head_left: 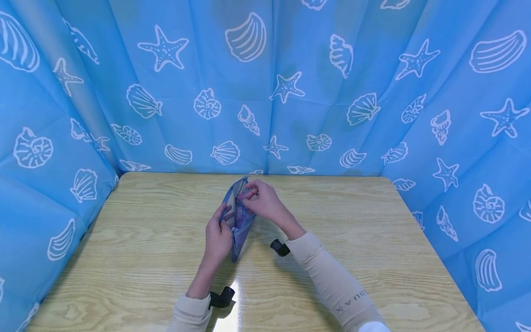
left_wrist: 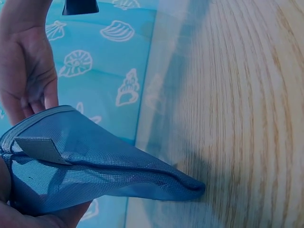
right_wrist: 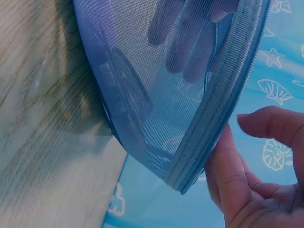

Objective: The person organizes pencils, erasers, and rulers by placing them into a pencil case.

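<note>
A blue mesh zipper pouch (head_left: 244,233) stands on its narrow edge above the table, its zipped mouth spread apart. My left hand (head_left: 219,237) grips one side of it, thumb outside and fingers behind the mesh; those fingers show through the netting in the right wrist view. At the opposite rim is my right hand (head_left: 265,200), its fingers at the zipper edge (right_wrist: 223,104) and its thumb standing off from the pouch. Something purple and patterned (head_left: 244,216) shows inside the mouth, its kind unclear. A grey fabric tab (left_wrist: 42,150) sits on the pouch's seam.
Beneath lies a wood-grain table (head_left: 352,221). A blue curtain (head_left: 174,83) with white shells and starfish hangs behind and along both sides. Black wrist cameras (head_left: 280,247) are strapped on both forearms.
</note>
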Action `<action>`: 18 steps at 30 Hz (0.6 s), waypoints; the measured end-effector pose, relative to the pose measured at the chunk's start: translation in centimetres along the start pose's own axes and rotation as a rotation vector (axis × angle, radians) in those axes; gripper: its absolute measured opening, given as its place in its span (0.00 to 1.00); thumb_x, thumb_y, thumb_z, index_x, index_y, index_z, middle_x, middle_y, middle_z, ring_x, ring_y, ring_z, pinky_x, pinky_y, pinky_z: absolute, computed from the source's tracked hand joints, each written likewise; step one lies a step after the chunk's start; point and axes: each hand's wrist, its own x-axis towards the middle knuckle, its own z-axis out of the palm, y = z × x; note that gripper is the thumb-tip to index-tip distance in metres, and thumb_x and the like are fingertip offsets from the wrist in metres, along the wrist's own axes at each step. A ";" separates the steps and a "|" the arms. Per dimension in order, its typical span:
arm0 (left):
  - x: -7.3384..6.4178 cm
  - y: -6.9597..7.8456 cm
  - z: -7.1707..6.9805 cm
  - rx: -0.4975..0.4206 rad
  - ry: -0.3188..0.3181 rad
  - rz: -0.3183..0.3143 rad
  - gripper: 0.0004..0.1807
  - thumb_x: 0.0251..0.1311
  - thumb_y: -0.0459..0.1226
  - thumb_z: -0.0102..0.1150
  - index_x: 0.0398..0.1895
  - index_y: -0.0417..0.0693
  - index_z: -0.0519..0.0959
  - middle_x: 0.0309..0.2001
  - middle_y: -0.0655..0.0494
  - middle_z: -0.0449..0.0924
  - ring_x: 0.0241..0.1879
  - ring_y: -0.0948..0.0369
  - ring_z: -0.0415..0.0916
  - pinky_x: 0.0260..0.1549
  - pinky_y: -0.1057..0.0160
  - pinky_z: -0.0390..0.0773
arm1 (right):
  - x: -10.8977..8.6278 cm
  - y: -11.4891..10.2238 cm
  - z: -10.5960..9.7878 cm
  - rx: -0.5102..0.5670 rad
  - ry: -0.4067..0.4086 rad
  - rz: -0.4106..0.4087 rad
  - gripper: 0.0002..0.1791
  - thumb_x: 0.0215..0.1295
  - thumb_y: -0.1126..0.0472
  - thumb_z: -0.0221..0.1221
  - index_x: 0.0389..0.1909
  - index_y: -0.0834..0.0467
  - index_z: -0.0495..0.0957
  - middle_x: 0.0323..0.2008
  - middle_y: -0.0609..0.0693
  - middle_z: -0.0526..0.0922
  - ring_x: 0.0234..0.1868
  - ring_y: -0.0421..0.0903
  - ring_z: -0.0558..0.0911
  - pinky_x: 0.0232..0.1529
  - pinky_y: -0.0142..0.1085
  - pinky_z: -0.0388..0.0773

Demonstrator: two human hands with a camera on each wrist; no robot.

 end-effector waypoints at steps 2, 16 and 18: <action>0.0 0.0 0.1 -0.001 0.000 -0.002 0.30 0.69 0.20 0.29 0.75 0.24 0.54 0.69 0.26 0.66 0.65 0.33 0.70 0.65 0.38 0.73 | -0.2 0.3 -0.3 -0.013 0.010 -0.040 0.20 0.66 0.68 0.60 0.59 0.64 0.75 0.43 0.58 0.83 0.37 0.50 0.86 0.36 0.36 0.87; 0.1 0.0 1.1 0.113 0.039 0.042 0.29 0.66 0.20 0.35 0.72 0.24 0.62 0.66 0.27 0.70 0.61 0.36 0.76 0.54 0.46 0.83 | -2.5 3.8 -3.6 -0.025 0.125 -0.202 0.21 0.79 0.57 0.51 0.65 0.61 0.75 0.61 0.58 0.80 0.59 0.53 0.81 0.65 0.48 0.79; 0.1 0.0 1.4 0.162 0.049 0.059 0.29 0.65 0.20 0.37 0.71 0.25 0.64 0.65 0.27 0.72 0.45 0.42 0.83 0.40 0.57 0.83 | -2.9 4.7 -4.2 -0.048 0.132 -0.194 0.21 0.79 0.57 0.51 0.66 0.62 0.74 0.62 0.58 0.80 0.59 0.53 0.80 0.67 0.49 0.77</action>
